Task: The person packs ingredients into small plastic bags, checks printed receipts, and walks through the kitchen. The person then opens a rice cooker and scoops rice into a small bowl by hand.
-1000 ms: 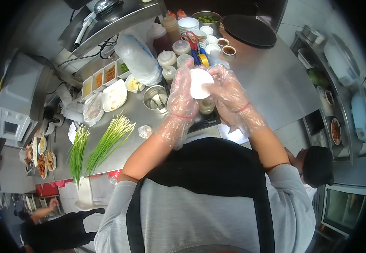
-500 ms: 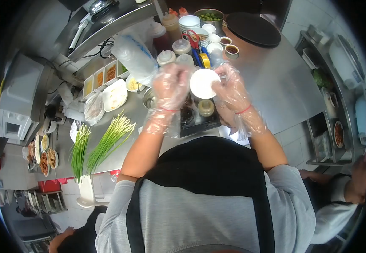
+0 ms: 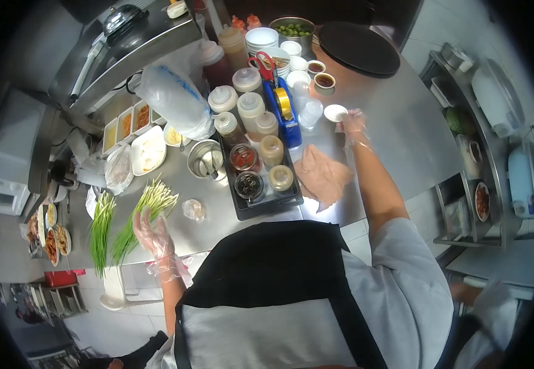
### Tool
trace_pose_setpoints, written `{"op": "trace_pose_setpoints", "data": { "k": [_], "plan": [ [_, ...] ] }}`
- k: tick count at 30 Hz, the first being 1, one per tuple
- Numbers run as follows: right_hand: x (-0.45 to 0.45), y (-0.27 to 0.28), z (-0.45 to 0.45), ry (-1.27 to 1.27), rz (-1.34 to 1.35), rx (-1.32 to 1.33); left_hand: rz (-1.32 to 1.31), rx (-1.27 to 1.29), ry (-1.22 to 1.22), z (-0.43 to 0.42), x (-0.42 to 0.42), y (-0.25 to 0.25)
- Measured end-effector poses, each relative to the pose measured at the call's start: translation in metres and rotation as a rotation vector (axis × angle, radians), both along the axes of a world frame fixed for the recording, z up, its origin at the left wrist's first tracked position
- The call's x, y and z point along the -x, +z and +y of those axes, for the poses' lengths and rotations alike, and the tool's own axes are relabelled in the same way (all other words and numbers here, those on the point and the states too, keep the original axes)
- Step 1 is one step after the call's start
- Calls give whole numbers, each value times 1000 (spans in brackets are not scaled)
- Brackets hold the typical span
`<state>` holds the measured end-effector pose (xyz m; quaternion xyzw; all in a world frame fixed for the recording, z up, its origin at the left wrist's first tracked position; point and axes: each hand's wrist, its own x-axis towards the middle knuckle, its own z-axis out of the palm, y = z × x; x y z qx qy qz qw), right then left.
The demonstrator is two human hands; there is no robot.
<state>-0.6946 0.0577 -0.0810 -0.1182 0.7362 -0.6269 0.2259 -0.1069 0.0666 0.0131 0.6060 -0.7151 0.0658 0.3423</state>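
In a clear plastic glove, my right hand (image 3: pixel 352 126) grips a small white bowl (image 3: pixel 335 113) by its near edge, over the counter to the right. Left of the bowl stand clear plastic cups (image 3: pixel 310 114). My left hand (image 3: pixel 154 238), gloved too, is held with fingers spread and nothing in it. It is nearest to a bunch of long green chives (image 3: pixel 130 238) with pale ends; a second bunch (image 3: pixel 100 237) lies further left. A small clear plastic bundle (image 3: pixel 194 210) rests on the counter to the right of that hand.
Between my arms is a black tray (image 3: pixel 261 212) of squeeze bottles and jars, with a blue tape dispenser (image 3: pixel 291 132) beside it. A tan cloth (image 3: pixel 321 177), a metal pot (image 3: pixel 205 160) and sauce cups (image 3: pixel 325 82) stand around. Another person's arm (image 3: pixel 471 294) shows at lower right.
My hands have moved apart from the middle. The right has carried the white bowl right; the left has come down to the chives. The tray and cloth are uncovered.
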Motion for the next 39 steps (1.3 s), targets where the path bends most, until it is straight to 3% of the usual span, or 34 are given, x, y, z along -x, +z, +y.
{"op": "trace_pose_setpoints", "data": {
  "k": [2,4,10,14,16,19,21,23,25,26,27,28,31,32,39],
  "plan": [
    [6,-13,-19,-26,-51,26,-48,-25,63,9,-13,-26],
    [14,-24,-31,-14,-98,74,74,-70,31,19,4,-30],
    [18,-20,-45,12,-4,-16,224,-222,40,28,20,-57],
    [26,-10,-44,75,257,53,119,-186,29,27,19,-62],
    [29,26,-47,142,470,23,74,-178,38,28,23,-55],
    [-29,139,-62,382,401,166,100,-205,33,27,24,-54],
    [-44,155,-105,661,484,375,97,-199,43,27,24,-55],
    [-91,199,-131,894,344,325,65,-164,25,25,26,-55],
    [-149,207,-180,977,509,519,11,-99,30,26,21,-55],
    [-153,206,-202,910,909,256,15,-100,16,27,19,-57],
    [-161,200,-225,883,1105,183,20,-99,16,27,17,-58],
    [-176,217,-222,1072,994,159,28,-132,27,28,17,-58],
    [-174,188,-260,984,2006,-111,91,-149,18,29,17,-47],
    [-170,180,-268,951,2170,-152,107,-164,22,29,16,-48],
    [-143,163,-292,821,2356,-272,153,-212,21,31,10,-52]
  ]
}}
